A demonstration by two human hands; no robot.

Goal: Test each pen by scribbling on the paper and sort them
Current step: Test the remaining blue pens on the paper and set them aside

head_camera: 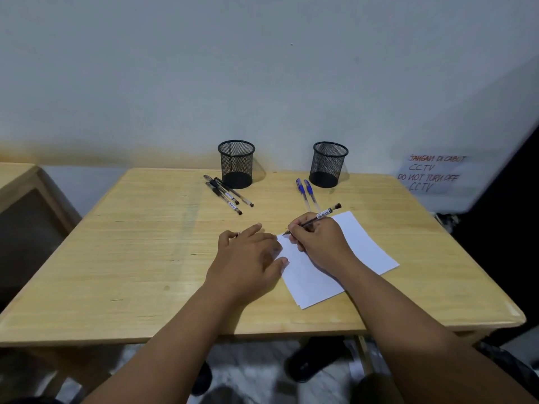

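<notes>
Nearest you, both forearms reach in over the front edge of the wooden surface [122, 258]. Your left hand [248, 258] lies palm down with the fingers loosely spread, gripping nothing; its thumb side rests on the left edge of the paper [364, 246], while the other fingers lie on the bare wood. Your right hand [318, 237] is curled closed in a writing grip, pinching a black pen [316, 218] near its tip. That pen slants up and to the right, its capped end clear of the hand, and its point sits at the top left corner of the paper; whether it touches the sheet cannot be told. The paper lies at an angle, right of centre, and your right wrist rests across it.

Further back, two blue pens [306, 192] lie side by side just beyond your right hand. To the left, three black pens [227, 195] lie together in a slanted group. Behind them, near the wall, stand two upright black mesh cups: the left cup [236, 163] just beside the black pens, the right cup [329, 163] just beside the blue ones, well apart from each other
</notes>
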